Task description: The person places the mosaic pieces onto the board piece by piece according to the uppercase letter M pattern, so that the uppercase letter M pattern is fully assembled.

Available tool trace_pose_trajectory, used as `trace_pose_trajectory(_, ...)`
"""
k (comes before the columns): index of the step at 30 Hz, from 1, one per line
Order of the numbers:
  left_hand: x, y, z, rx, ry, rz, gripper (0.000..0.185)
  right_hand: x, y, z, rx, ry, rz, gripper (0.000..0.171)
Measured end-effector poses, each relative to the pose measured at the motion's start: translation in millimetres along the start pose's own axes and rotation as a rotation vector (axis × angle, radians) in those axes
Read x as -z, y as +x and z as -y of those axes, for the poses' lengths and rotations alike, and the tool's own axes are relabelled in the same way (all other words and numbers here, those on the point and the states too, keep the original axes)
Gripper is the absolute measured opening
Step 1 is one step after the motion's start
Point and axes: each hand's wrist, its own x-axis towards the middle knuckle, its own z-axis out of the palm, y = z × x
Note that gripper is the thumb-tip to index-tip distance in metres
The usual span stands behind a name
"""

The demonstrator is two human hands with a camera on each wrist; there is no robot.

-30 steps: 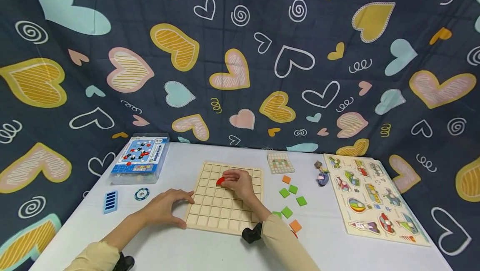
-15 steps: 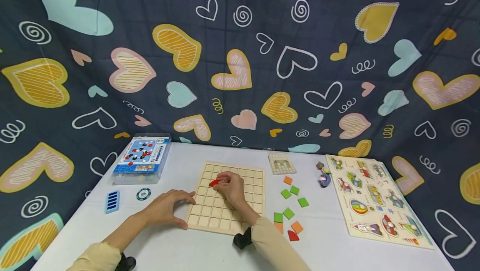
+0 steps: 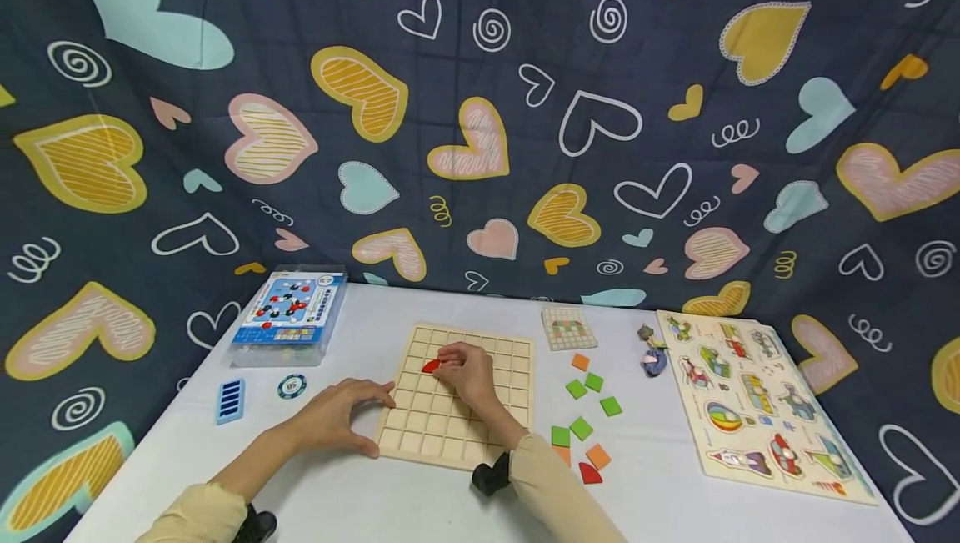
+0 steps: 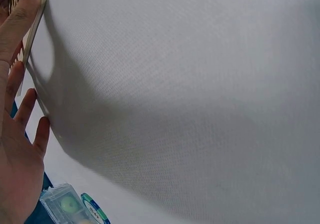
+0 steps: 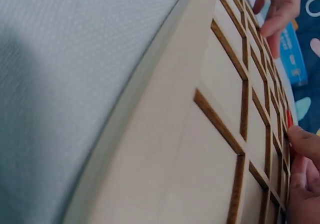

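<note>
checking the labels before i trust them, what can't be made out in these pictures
- Red piece: head view, partly covered by the right hand; full shape hidden. In the right wrist view only a red sliver shows.
- Pattern card: head view, too small to read its pattern.
- Wooden grid board: left wrist view, cut off at the top left edge.
- Left hand: left wrist view, fingertips run off the frame.
- Clear box: label print too small.

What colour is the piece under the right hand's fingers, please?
The piece is red, clearest in the head view.

Head high, frontal; wrists close, share board (image 3: 455, 397).
</note>
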Motion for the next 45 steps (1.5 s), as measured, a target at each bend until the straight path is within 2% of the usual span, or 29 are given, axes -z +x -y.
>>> trace_pose_trajectory(6, -1.2, 0.4, -1.0, -0.005, 0.002, -0.007, 0.064, 5.2, 3.0, -14.4, -0.040, -0.038, 0.015, 0.027)
trace_pose_trajectory(14, -0.3, 2.3, -0.2, -0.003, 0.000, 0.000, 0.064, 26.5, -2.6, -12.9, -0.154, 0.096, 0.071, 0.031)
trace_pose_trajectory(20, 0.1, 4.0, -0.2, -0.018, -0.004, -0.004, 0.063, 52.3, -10.2, -9.2, -0.142, 0.135, 0.111, 0.033)
trace_pose_trajectory(28, 0.7, 5.7, -1.6, -0.023, 0.010, 0.007, 0.062, 94.2, -23.1, -9.2, -0.235, 0.091, 0.037, 0.032)
trace_pose_trajectory(33, 2.9, 5.4, -2.8, -0.018, 0.005, 0.019, 0.062, 118.1, -30.4, -12.7, -0.267, 0.087, -0.027, 0.031)
trace_pose_trajectory(40, 3.4, 4.7, -2.3, -0.039, 0.011, -0.001, 0.061, 152.8, -43.3, -11.8, -0.289, 0.005, -0.115, 0.030)
trace_pose_trajectory(43, 3.0, 4.6, -1.9, -0.021, 0.003, 0.008, 0.061, 171.8, -50.6, -11.4, -0.310, -0.028, -0.124, 0.031)
trace_pose_trajectory(45, 3.6, 5.5, -2.0, -0.015, 0.005, 0.010, 0.062, 186.9, -54.7, -12.2, -0.289, -0.059, -0.108, 0.031)
